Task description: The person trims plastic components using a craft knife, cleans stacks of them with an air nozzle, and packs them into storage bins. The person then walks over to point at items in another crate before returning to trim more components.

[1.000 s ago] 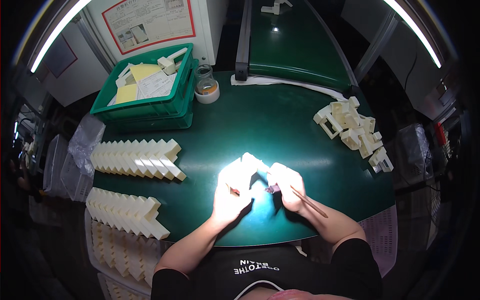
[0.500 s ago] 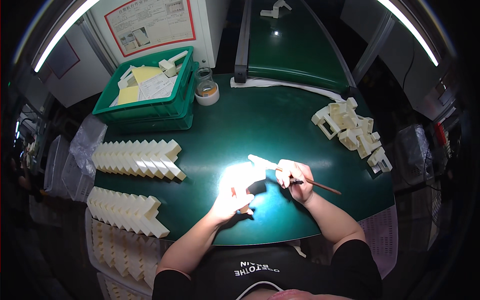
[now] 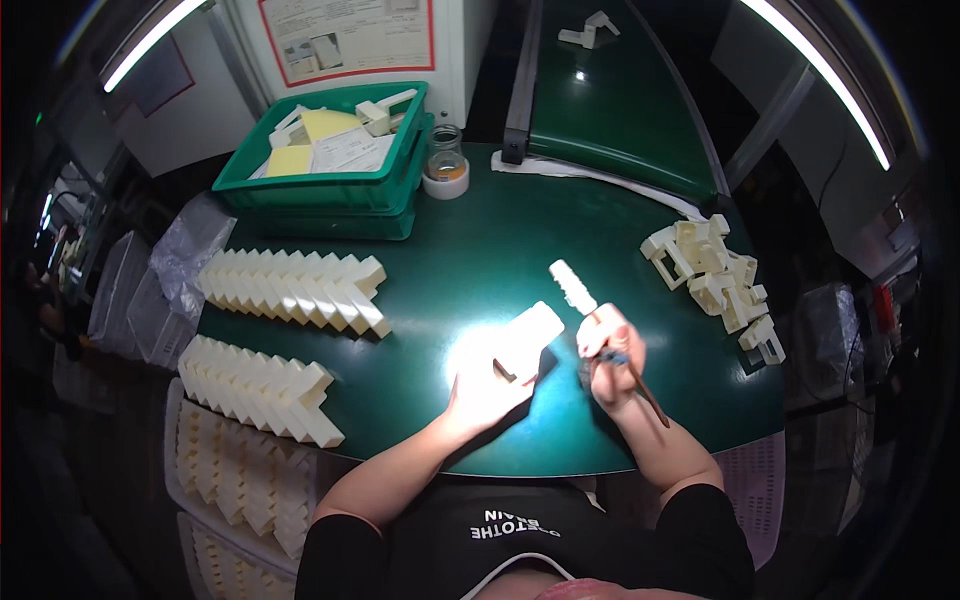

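Observation:
Bright lamp light washes out much of my left hand (image 3: 480,395), which is closed around a cream-white plastic part (image 3: 532,330) with a blocky end pointing up and right. Just to the right, my right hand (image 3: 612,350) grips a thin brown stick (image 3: 652,402). Its white, lumpy, wrapped-looking end (image 3: 572,286) sticks out beyond my fingers, apart from the plastic part. A small dark object also shows among the fingers of this hand; blur hides what it is.
Two rows of nested cream parts (image 3: 290,285) lie at left. Loose cream parts (image 3: 712,270) are heaped at right. Behind stand a green crate (image 3: 320,190) with papers and parts, a glass jar (image 3: 446,165), and a green conveyor belt (image 3: 620,110). Crates of parts (image 3: 240,480) sit below left.
The view has shifted somewhat. My right hand has drawn the stick's white end away from the plastic part and tilted it upward. In my left hand, the part has turned.

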{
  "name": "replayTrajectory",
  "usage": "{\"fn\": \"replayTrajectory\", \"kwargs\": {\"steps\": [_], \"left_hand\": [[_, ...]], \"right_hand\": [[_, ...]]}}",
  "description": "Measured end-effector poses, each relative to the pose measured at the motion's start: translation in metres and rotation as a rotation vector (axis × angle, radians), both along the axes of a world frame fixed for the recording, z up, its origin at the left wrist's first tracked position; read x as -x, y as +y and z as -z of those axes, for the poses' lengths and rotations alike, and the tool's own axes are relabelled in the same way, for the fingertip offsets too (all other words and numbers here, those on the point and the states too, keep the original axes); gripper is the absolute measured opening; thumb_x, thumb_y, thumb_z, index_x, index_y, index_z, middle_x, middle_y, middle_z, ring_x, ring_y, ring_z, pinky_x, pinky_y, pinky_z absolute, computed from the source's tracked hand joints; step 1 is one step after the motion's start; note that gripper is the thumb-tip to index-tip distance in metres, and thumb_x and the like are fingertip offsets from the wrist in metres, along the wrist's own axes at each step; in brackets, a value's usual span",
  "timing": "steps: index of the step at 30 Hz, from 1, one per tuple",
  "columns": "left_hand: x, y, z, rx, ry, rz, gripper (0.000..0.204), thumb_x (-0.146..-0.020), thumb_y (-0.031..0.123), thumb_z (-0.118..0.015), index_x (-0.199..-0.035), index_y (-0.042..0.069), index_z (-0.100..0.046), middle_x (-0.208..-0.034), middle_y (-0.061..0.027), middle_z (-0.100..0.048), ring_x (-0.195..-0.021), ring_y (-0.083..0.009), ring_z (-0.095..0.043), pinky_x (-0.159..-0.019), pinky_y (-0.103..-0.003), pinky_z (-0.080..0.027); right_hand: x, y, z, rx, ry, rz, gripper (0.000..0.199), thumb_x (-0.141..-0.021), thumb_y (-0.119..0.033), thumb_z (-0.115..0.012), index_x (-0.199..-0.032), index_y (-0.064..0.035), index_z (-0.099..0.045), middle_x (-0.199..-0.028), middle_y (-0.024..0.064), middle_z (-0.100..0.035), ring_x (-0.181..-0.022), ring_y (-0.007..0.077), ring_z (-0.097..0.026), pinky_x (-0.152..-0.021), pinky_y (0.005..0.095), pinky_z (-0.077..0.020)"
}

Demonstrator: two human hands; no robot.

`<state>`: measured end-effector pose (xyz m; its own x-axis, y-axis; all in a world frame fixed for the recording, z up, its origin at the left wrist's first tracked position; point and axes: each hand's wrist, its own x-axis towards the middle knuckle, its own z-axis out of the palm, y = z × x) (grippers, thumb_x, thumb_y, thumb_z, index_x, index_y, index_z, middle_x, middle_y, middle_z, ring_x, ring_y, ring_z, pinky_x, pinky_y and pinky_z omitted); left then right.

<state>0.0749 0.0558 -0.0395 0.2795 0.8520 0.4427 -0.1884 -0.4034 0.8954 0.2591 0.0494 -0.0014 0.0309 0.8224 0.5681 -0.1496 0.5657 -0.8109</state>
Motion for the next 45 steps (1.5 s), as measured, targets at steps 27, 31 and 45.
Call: {"fn": "replayTrajectory", "kwargs": {"steps": [27, 31, 45], "left_hand": [[0.15, -0.142, -0.02, 0.88, -0.09, 0.463, 0.037, -0.096, 0.013, -0.053, -0.13, 0.005, -0.043, -0.119, -0.0104, -0.055, -0.106, -0.0164, -0.057, -0.088, -0.033, -0.052], [0.15, -0.139, -0.019, 0.874, -0.085, 0.397, 0.036, -0.094, 0.007, -0.052, -0.129, 0.003, -0.043, -0.116, -0.0113, -0.055, -0.103, -0.0153, -0.057, -0.087, -0.032, -0.053], [0.07, -0.064, -0.046, 0.815, 0.135, 0.443, 0.034, -0.094, 0.007, -0.052, -0.127, 0.0, -0.046, -0.115, -0.0136, -0.058, -0.102, -0.0183, -0.06, -0.086, -0.033, -0.053]], "right_hand": [[0.145, -0.059, -0.004, 0.295, -0.548, -0.277, 0.021, -0.086, 0.002, -0.061, -0.106, -0.0024, -0.062, -0.086, 0.0129, -0.067, -0.078, 0.0243, -0.069, -0.07, 0.0337, -0.0548], [0.053, 0.003, 0.017, 0.087, -0.575, 0.164, 0.01, -0.09, -0.005, -0.057, -0.096, -0.0014, -0.064, -0.08, 0.0048, -0.06, -0.07, 0.0128, -0.058, -0.063, 0.0266, -0.0479], [-0.146, 0.075, -0.018, 0.234, -1.392, 1.027, 0.028, -0.069, -0.018, -0.077, -0.09, -0.007, -0.061, -0.081, 0.0117, -0.062, -0.084, 0.0274, -0.062, -0.064, 0.0377, -0.0511]]}}
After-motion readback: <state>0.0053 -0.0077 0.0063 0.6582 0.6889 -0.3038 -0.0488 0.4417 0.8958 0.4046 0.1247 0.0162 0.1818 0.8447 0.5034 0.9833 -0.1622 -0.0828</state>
